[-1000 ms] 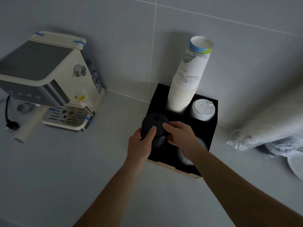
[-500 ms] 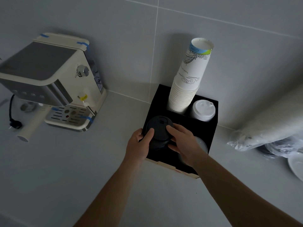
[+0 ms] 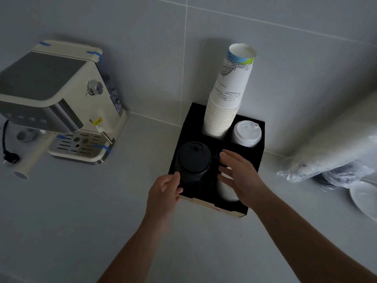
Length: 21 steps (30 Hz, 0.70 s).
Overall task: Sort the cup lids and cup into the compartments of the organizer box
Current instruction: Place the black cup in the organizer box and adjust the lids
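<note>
Organizer box (image 3: 184,131), black with a pale front edge, sits on the bench against the tiled back wall, beside the coffee machine (image 3: 61,103). Its rear compartments hold a tall cup stack (image 3: 226,105) and white lids (image 3: 247,134). Black lids (image 3: 192,162), stacked with their long axis upright, stand in the front-left compartment; something pale lies in the front-right one, too blurred to name. Left hand (image 3: 163,194) is open, fingertips touching or just beside the stack's near-left side. Right hand (image 3: 237,172) hovers open, apart from the stack on its right. Left looks nearer for any steadying.
</note>
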Tool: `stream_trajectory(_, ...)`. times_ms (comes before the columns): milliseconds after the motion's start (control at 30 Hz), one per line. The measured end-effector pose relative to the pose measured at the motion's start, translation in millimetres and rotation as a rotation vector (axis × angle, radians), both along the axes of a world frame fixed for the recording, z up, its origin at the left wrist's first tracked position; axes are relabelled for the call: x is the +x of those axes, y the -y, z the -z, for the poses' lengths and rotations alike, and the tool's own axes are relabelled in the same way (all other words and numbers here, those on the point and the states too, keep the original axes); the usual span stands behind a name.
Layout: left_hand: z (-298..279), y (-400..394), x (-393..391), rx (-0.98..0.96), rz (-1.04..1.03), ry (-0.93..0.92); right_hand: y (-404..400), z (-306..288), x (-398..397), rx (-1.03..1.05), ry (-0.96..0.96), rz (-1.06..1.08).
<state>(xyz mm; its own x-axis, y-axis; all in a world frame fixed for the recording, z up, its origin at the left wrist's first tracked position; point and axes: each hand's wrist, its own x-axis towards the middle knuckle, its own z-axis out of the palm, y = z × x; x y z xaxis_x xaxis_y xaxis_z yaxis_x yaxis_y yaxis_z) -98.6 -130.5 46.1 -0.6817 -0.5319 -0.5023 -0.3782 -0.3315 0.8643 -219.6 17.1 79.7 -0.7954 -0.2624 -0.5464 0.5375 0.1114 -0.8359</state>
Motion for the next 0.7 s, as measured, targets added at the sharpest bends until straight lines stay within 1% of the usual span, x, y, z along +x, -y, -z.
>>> stream_trajectory(67,1.9,-9.2,6.9,0.014,0.02,0.017,-16.2,-3.2,-1.3,0.007,-0.033,0.036)
stream_trajectory(167,7.4,-26.7,10.7,0.037,0.106,0.042,-43.2,-2.0,-2.5,0.068,-0.126,0.093)
stream_trajectory(233,12.9,-40.2,8.1,0.044,0.182,0.051,-62.2,4.4,-2.4,0.203,-0.21,0.102)
stream_trajectory(333,21.0,-58.7,-3.9,0.038,0.281,0.06,-84.2,16.9,0.3,0.521,-0.347,-0.004)
stream_trajectory(400,22.4,-70.0,-15.3,0.047,0.337,0.072,-91.3,26.0,4.1,0.664,-0.414,-0.1)
stream_trajectory(533,24.1,-89.9,-41.2,0.045,0.399,0.092,-94.1,42.3,8.7,0.824,-0.544,-0.199)
stream_trajectory(633,29.4,-101.2,-57.5,-0.009,0.403,0.12,-96.9,53.6,5.4,0.926,-0.596,-0.286)
stream_trajectory(700,36.1,-104.8,-62.8,-0.049,0.406,0.146,-97.6,58.2,5.3,0.959,-0.615,-0.345)
